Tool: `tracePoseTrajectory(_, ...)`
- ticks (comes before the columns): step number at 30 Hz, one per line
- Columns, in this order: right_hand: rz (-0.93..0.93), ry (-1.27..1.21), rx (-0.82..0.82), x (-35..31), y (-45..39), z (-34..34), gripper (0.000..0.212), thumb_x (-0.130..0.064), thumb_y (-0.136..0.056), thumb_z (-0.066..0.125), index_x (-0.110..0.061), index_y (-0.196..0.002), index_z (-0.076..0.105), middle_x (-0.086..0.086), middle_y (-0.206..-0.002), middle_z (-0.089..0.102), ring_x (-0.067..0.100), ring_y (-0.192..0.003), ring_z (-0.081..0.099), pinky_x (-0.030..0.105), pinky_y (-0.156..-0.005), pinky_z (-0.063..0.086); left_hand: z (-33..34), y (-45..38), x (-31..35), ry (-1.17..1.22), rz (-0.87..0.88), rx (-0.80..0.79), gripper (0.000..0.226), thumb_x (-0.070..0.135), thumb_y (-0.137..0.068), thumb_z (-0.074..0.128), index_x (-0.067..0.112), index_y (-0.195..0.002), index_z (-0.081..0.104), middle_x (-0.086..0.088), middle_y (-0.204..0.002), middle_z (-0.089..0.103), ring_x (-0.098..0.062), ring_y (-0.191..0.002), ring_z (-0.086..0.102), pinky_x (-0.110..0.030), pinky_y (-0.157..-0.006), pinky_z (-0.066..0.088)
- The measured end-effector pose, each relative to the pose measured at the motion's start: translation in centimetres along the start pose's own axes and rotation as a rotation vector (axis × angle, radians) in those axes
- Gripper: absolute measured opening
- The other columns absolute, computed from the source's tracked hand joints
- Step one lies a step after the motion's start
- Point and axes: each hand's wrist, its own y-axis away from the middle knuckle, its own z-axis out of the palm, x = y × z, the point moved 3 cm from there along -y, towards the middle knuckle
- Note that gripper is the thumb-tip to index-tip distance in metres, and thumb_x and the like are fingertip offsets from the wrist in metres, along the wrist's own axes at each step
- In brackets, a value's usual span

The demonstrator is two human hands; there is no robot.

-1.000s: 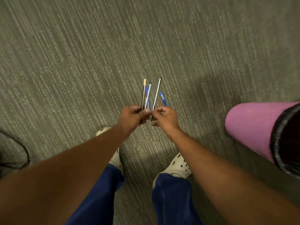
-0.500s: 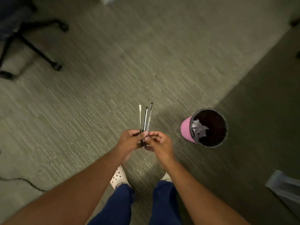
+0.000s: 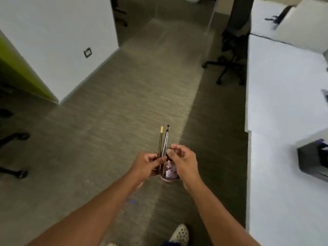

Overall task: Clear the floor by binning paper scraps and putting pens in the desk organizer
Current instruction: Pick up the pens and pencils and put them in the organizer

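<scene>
My left hand (image 3: 148, 163) grips a small bundle of pens (image 3: 163, 142) that point up and away from me; one has a pale yellow tip. My right hand (image 3: 182, 159) hovers just right of the bundle, fingers curled with thumb and forefinger near the pens, nothing clearly in it. Below and partly hidden between my hands stands the pink bin (image 3: 169, 175) with paper scraps (image 3: 170, 170) inside. A dark desk organizer (image 3: 312, 159) sits on the white desk (image 3: 284, 103) at the right. A small blue pen (image 3: 131, 201) lies on the carpet near my left forearm.
White partition wall (image 3: 62, 41) with a green panel stands at the left. A black office chair (image 3: 230, 55) is by the desk's far end, more chair wheels (image 3: 19, 173) at the left edge. Grey carpet runs ahead between wall and desk. My shoe (image 3: 180, 234) shows at the bottom.
The view has lifted from the floor to the room as I stood up. The pens stay in my left hand; my right hand has eased off them. The bin now sits under my hands.
</scene>
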Motion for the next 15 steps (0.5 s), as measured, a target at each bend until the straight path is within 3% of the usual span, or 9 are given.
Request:
tracePoseTrajectory(3, -0.060, -0.011, 0.028, -2.6, -0.3, -6.5, 0.012, -0.010, -0.091, 0.079, -0.013, -0.102, 0.076, -0.004, -0.078, 0.080, 0.000, -0.067, 0.072, 0.015, -0.060, 0.057, 6.5, 0.4, 2.5, -0.050, 0.030, -0.063, 0.017, 0.010, -0.094, 0.074, 0.000, -0.107, 0.078, -0.011, -0.090, 0.080, -0.013, -0.069, 0.075, -0.027, -0.063, 0.061)
tracePoseTrajectory(5, -0.045, -0.040, 0.035, -3.8, -0.4, -10.6, 0.011, -0.012, -0.091, 0.079, -0.015, -0.101, 0.075, 0.003, -0.084, 0.080, 0.009, -0.071, 0.074, 0.026, -0.065, 0.063, 10.6, 0.4, 4.1, -0.094, 0.060, -0.120, 0.015, 0.009, -0.095, 0.073, 0.003, -0.107, 0.078, -0.015, -0.094, 0.081, -0.018, -0.074, 0.077, -0.034, -0.072, 0.064)
tracePoseTrajectory(7, -0.027, -0.060, 0.021, -4.6, -0.4, -14.6, 0.013, -0.013, -0.093, 0.077, -0.014, -0.105, 0.074, 0.010, -0.088, 0.079, 0.019, -0.073, 0.074, 0.039, -0.071, 0.065, 14.6, 0.2, 5.5, -0.133, 0.091, -0.190, 0.015, 0.006, -0.096, 0.071, 0.000, -0.108, 0.077, -0.015, -0.092, 0.081, -0.018, -0.073, 0.078, -0.030, -0.066, 0.064)
tracePoseTrajectory(8, -0.028, -0.074, 0.025, -4.9, -0.4, -16.6, 0.014, -0.011, -0.093, 0.077, -0.012, -0.107, 0.073, 0.012, -0.089, 0.078, 0.020, -0.071, 0.073, 0.039, -0.069, 0.064, 16.7, 0.0, 6.1, -0.156, 0.098, -0.226, 0.016, 0.005, -0.097, 0.070, -0.002, -0.109, 0.076, -0.014, -0.089, 0.081, -0.017, -0.071, 0.078, -0.027, -0.063, 0.063)
tracePoseTrajectory(11, -0.068, -0.073, 0.121, -5.8, -0.1, -22.8, 0.018, -0.006, -0.091, 0.077, -0.010, -0.107, 0.071, 0.014, -0.091, 0.078, 0.016, -0.070, 0.073, 0.025, -0.063, 0.060, 23.1, -0.4, 7.2, -0.210, 0.117, -0.331, 0.015, 0.003, -0.098, 0.067, -0.007, -0.110, 0.072, -0.014, -0.084, 0.079, -0.018, -0.068, 0.077, -0.029, -0.061, 0.064)
tracePoseTrajectory(15, -0.088, -0.057, 0.258, -6.2, 0.5, -30.0, 0.019, -0.008, -0.091, 0.077, -0.018, -0.107, 0.071, 0.002, -0.089, 0.079, 0.012, -0.080, 0.078, 0.018, -0.063, 0.059, 30.4, -1.3, 7.5, -0.300, 0.162, -0.437, 0.013, 0.006, -0.099, 0.067, 0.002, -0.110, 0.074, -0.016, -0.095, 0.080, -0.026, -0.080, 0.078, -0.038, -0.068, 0.064)
